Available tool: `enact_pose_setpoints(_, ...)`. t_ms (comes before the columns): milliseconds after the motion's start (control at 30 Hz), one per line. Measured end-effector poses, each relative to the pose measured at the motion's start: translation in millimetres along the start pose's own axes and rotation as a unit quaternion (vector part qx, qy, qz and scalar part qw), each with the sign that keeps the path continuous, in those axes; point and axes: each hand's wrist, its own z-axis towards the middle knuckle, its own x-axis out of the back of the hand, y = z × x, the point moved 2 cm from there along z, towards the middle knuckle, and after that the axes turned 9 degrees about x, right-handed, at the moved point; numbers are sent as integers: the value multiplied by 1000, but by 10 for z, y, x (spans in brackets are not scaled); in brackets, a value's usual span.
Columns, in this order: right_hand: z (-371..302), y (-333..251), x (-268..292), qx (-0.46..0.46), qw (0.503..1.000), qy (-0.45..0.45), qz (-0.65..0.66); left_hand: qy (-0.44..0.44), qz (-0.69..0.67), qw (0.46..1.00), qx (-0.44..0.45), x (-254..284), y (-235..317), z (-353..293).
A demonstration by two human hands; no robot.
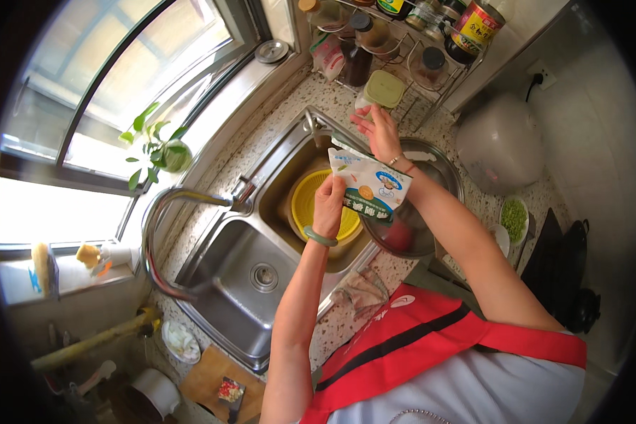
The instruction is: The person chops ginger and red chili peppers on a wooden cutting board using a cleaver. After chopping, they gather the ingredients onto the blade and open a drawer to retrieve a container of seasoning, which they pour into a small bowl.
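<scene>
My left hand [327,206] grips a white and green plastic packet [372,185] by its edge, over the sink. Beyond it, my right hand [379,133] reaches out with its fingers apart, close to a tub with a pale green lid [384,89]; whether the fingertips touch the tub, I cannot tell. Under the packet, a yellow colander [305,199] sits in one basin of the steel sink [226,311]. A wide metal bowl [445,185] stands beside that basin, partly hidden by the packet and my right forearm. Something red [397,236] shows in the bowl.
A curved tap [152,233] arches over the nearer basin. Bottles and jars fill a wire rack [431,78] at the back. Right of the bowl is a dish of chopped greens [514,219]. A cutting board [212,374] with a knife [235,406] lies at lower left.
</scene>
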Motion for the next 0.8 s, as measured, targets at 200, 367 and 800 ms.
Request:
enact_pose_setpoints(200,-1418,-549,-237,-47,996,-61,-42,14,-40,999,-9,-2,22,-1164)
enact_pose_setpoints(367,-2696,-730,-428,-146,970,-112,-156,10,-34,999,-26,204,38,-2280)
enact_pose_setpoints(800,-5360,365,-1880,-290,858,-392,-161,143,-117,976,-120,1419,-348,-5341)
